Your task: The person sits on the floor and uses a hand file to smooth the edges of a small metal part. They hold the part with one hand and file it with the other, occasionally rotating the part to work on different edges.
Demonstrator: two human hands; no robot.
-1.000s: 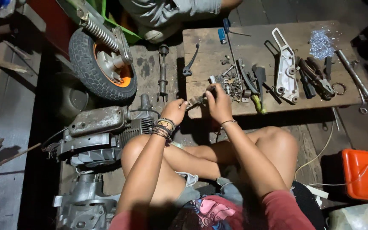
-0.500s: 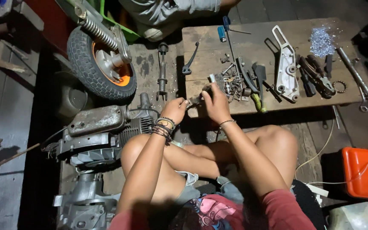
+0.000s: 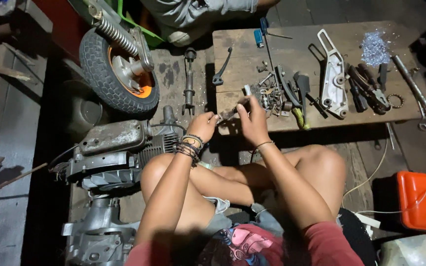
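head view: person seated cross-legged on floor. left hand (image 3: pixel 204 125) and right hand (image 3: pixel 252 120) meet at near edge of wooden worktop (image 3: pixel 321 120), fingers of both closed on small metal part (image 3: pixel 229 114) held between them; part's exact kind too small to tell. pile of bolts and small fittings (image 3: pixel 269 96) just beyond right hand. white metal bracket (image 3: pixel 332 79) and pliers (image 3: pixel 368 91) further right. scooter wheel (image 3: pixel 119 69) and engine block (image 3: pixel 114 152) left of worktop. orange box (image 3: pixel 422 199) at right.
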